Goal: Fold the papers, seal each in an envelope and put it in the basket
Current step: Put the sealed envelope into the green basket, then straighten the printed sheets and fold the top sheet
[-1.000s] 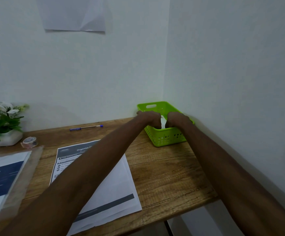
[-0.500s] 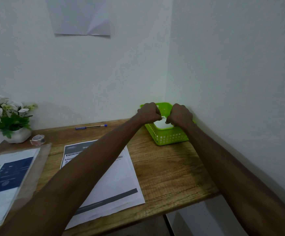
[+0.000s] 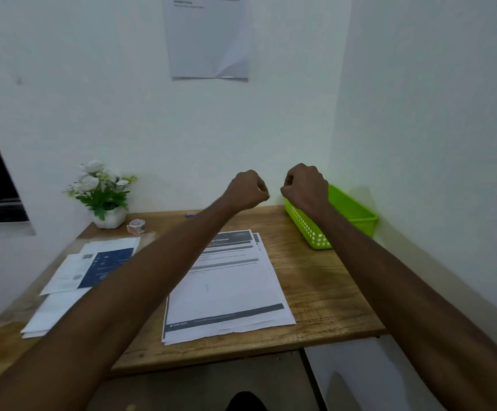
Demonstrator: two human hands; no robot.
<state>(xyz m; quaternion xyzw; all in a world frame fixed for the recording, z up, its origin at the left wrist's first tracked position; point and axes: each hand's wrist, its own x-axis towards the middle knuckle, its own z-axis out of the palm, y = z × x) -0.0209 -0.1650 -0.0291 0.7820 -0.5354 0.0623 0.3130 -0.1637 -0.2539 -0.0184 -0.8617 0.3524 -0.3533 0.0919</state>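
Left hand: the left hand [image 3: 248, 189] is up in the air above the far part of the table, fingers curled into a fist with nothing in it that I can see.
Right hand: the right hand [image 3: 305, 186] hangs just beside it, a small gap between the two, fingers curled in as well and holding nothing visible; it sits in front of the near-left end of the basket.
Arms: both bare forearms stretch out from the near edge across the table, the left one passing over the papers.
Basket: the green basket [image 3: 357, 213] stands at the far right corner of the table, close against the right wall; from here its inside is hidden by the hand and its own wall, so I cannot tell what lies in it.
Papers: a stack of printed papers [image 3: 232, 286] lies flat in the middle of the table, dark bands across top and bottom, edges slightly fanned.
Left pile: more sheets, one with a blue panel [image 3: 105, 264], lie on the left side, overlapping each other.
Tape: a small tape roll [image 3: 136, 226] sits near the far left, just beside the flower pot.
Flowers: white flowers in a white pot [image 3: 103, 192] stand at the far left corner.
Pen: only the tip of a pen [image 3: 190, 215] peeks out past the left forearm, near the far edge.
Wall: a sheet of paper [image 3: 207, 37] hangs on the far wall, its lower right corner curling.
Table: wooden table [image 3: 315, 289], grain showing on the right side.
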